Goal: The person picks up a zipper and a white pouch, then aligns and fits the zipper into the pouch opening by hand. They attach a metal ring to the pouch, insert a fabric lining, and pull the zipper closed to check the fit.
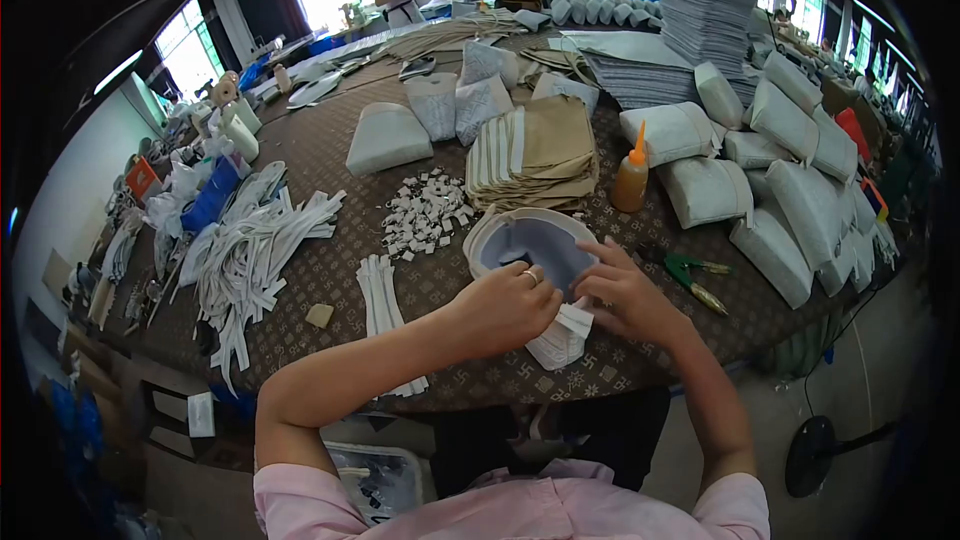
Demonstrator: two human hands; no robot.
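A round pouch-like piece (540, 230) with a pale rim and grey-blue lining lies at the table's front, its opening facing up. My left hand (515, 305), with a ring on one finger, is closed at the near edge of this opening; what its fingers pinch is too small to make out. On the right side of the rim rests my right hand (625, 290), fingers bent and spread. Below the hands a white folded strip piece (560, 340) sticks out toward the table edge. Small white tabs (425, 212) are heaped to the left of the pouch.
An orange glue bottle (630, 180) stands beside stacked tan pieces (530, 155). Green-handled pliers (695, 270) lie at right, near piled pale pouches (790, 180). White strips (380, 300) and a larger strip heap (250, 250) lie left. Two people stand at the far end.
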